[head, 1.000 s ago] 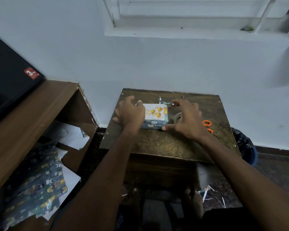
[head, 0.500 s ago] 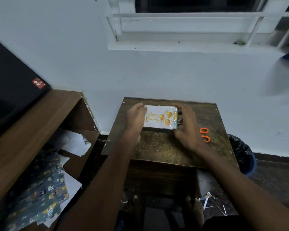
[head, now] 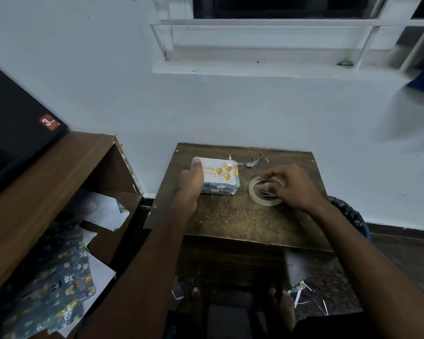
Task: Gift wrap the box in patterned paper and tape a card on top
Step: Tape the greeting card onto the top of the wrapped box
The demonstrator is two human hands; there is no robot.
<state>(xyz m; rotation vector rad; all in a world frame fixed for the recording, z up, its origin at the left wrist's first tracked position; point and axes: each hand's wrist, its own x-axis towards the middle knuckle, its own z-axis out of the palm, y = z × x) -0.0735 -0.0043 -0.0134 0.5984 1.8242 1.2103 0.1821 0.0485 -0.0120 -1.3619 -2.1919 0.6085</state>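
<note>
A small box wrapped in blue patterned paper (head: 220, 189) lies on the dark wooden table (head: 230, 221). A white birthday card with gold balloons (head: 218, 172) lies flat on its top. My left hand (head: 190, 182) rests on the box's left side, thumb pressing the card's left edge. To the right of the box lies a roll of clear tape (head: 257, 199). My right hand (head: 289, 187) is over the roll, fingers curled onto its far rim and inner ring.
Paper scraps (head: 253, 162) lie at the table's back edge. Left of the table stands a wooden shelf unit (head: 59, 162) with loose patterned wrapping paper (head: 59, 285) and white sheets inside. A dark bin (head: 353, 216) sits right of the table. Bare feet show below.
My right hand left the box's right side and moved right onto the tape roll. The box now sits flat on the table, held only by my left hand.
</note>
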